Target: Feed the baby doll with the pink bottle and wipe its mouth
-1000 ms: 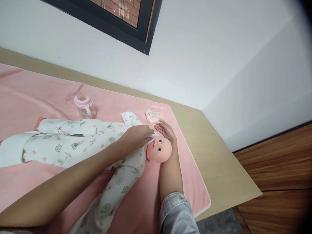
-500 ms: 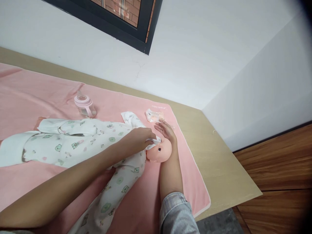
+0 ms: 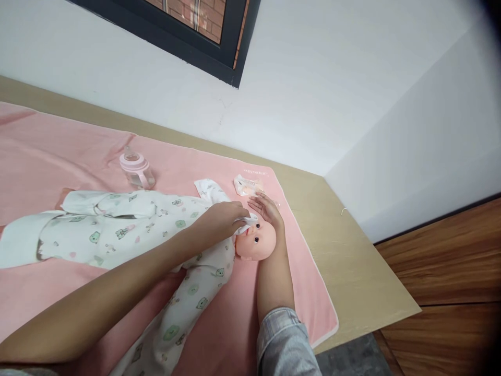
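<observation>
At the bottom edge of the view, your rolled denim sleeve frames a bare right forearm, while your left forearm slants in from the lower left corner. Between and beneath them lies a bald baby doll on its back, dressed in a white suit printed with green and pink animals, one sleeve stretched toward you, legs pointing left. Your hands do different work: the left hand pinches a crumpled white cloth against the lower part of the doll's face, partly covering the mouth, with both dark eyes showing. Your right forearm passes along the crown of the doll's head; beyond it, your right hand is released, palm turned up, its fingers loosely spread. Those fingertips reach a small, clear-and-white packet; you cannot tell from this angle whether they touch it. Farther left, past the doll's hip, a pink-topped baby bottle with a handle stands on the pink blanket, whose white lettering is too small to read. Under the blanket, the pale worktop runs back to a white wall, where a dark-framed window looks onto brick.
</observation>
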`<action>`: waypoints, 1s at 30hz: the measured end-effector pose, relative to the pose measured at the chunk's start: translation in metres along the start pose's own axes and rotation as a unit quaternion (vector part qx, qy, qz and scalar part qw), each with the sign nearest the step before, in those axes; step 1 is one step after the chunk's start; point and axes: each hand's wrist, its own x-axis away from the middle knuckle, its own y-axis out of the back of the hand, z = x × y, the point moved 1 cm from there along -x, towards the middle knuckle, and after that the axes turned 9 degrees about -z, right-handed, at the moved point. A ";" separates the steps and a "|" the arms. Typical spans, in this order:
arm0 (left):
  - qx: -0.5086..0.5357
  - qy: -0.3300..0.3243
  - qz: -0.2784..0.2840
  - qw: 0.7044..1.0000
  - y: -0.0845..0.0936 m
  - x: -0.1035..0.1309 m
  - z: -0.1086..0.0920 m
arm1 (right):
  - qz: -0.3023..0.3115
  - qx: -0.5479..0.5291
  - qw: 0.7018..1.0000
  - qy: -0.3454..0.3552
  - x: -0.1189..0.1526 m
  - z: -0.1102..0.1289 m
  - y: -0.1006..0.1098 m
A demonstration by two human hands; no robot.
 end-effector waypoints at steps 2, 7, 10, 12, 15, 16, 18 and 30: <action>0.002 -0.008 -0.007 1.000 0.000 -0.001 0.003 | 0.002 -0.003 1.000 0.001 0.001 -0.001 0.000; 0.021 -0.051 -0.067 0.996 0.013 -0.001 0.011 | 0.023 0.022 0.999 -0.009 0.012 0.009 0.007; -0.011 -0.049 -0.115 0.992 0.033 0.001 0.018 | 0.037 0.045 0.998 0.029 0.025 0.031 0.012; -0.032 -0.024 -0.127 0.991 0.047 0.004 0.025 | 0.042 0.081 0.993 0.081 0.039 0.054 0.009; -0.053 -0.005 -0.115 0.992 0.063 0.006 0.037 | 0.089 0.172 0.966 0.174 0.073 0.091 -0.016; -0.057 -0.007 -0.108 0.992 0.066 0.007 0.041 | 0.123 0.201 0.949 0.208 0.086 0.102 -0.029; -0.060 -0.014 -0.098 0.993 0.070 0.008 0.047 | 0.185 0.263 0.909 0.264 0.113 0.116 -0.058; -0.052 -0.016 -0.087 0.995 0.093 0.020 0.054 | 0.242 0.420 0.812 0.324 0.154 0.108 -0.130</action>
